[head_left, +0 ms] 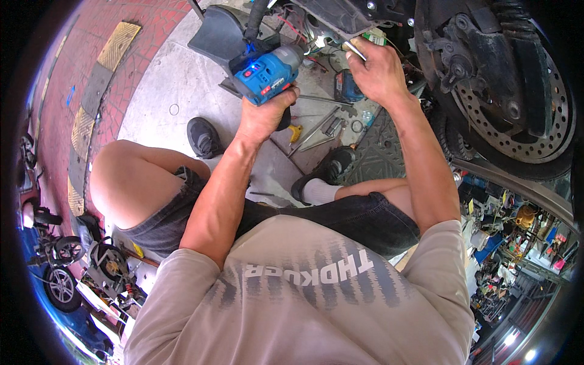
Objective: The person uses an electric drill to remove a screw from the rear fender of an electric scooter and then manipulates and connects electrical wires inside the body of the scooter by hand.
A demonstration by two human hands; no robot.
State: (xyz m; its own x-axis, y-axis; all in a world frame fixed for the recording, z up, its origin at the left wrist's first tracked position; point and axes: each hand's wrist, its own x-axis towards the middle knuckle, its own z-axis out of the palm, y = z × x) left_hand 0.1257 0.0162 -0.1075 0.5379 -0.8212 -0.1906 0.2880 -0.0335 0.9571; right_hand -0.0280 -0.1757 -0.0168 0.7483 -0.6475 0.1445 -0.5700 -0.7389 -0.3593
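Observation:
My left hand (261,109) is closed around a blue cordless power tool (261,76) with a grey nose, raised beside a dark plastic panel (216,36) and black cable sleeving. My right hand (377,73) grips a slim silver metal tool (354,51), held up against the underside of the vehicle's bodywork (340,15), among thin wires and a green part. Below my hands a second blue battery tool (348,85) lies on the ground with metal rods (319,131), a ring and a small yellow item (295,132).
A wheel with a perforated brake disc (535,146) fills the upper right, close beside my right arm. My legs (140,182) are bent on the concrete ground (152,121) and a dark mat (380,158). Parked motorbikes (61,283) stand at left; cluttered workshop shelves (511,237) show at right.

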